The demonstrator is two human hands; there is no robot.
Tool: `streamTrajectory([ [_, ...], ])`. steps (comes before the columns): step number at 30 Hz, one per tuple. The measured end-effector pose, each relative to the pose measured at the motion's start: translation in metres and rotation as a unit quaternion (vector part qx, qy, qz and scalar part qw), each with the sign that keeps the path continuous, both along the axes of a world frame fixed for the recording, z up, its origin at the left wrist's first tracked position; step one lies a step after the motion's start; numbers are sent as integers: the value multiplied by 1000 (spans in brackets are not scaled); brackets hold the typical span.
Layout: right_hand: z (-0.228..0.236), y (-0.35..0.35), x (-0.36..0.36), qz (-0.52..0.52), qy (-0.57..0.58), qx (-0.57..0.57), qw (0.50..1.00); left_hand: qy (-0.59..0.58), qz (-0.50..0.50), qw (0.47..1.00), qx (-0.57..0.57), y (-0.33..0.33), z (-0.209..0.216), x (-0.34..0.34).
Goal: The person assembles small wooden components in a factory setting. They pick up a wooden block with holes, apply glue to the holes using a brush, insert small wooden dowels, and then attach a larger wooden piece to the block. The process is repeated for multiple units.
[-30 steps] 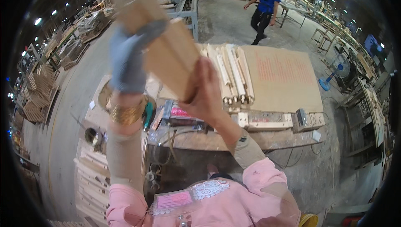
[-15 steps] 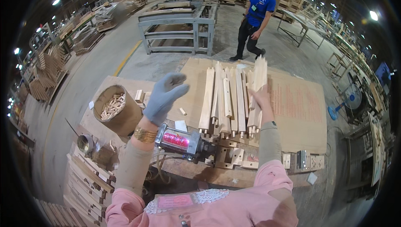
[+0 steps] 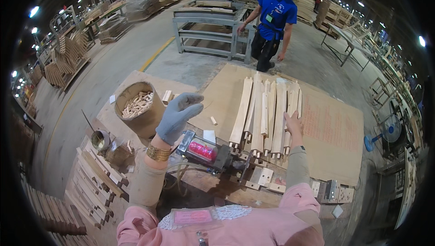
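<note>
My left hand (image 3: 180, 115), in a grey glove, hovers above the bench near the clamp cylinder (image 3: 202, 152) with its pink-red window. Its fingers are curved but apart, and nothing is in it. On the cardboard (image 3: 333, 124) lies a row of pale wooden slats (image 3: 257, 114) with small tenons at their near ends. At the right side of this row, my bare right hand (image 3: 294, 123) grips the outermost slats (image 3: 290, 103). A single dowel (image 3: 214, 120) lies on the board to the right of my left hand.
A round tub (image 3: 144, 121) of wooden dowels stands at the left, with a glue pot (image 3: 100, 141) near it. More slats (image 3: 93, 182) are stacked lower left. A metal fixture (image 3: 333, 191) sits front right. Beyond the bench, a person in blue (image 3: 275, 19) walks past a grey frame table (image 3: 206, 33).
My right hand has brought the raised slats down onto the row's right side. My left hand stays empty. The person in blue has come closer, and the view has shifted slightly.
</note>
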State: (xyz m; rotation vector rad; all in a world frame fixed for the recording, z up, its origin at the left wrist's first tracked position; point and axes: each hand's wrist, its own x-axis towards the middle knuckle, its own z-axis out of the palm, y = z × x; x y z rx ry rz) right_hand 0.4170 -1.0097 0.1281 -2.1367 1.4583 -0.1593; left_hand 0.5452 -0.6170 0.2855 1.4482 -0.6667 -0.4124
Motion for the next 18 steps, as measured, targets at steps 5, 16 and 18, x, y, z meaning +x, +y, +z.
streamTrajectory([
  [5,-9,-11,-7,-14,-9,-21,1000,-11,-9,1000,-4,9,3,1],
  [16,-26,15,11,38,-226,148,962,12,32,999,33,48,-32,-7],
  [18,-23,-2,-11,59,-252,171,950,50,13,999,4,46,-45,-9],
])
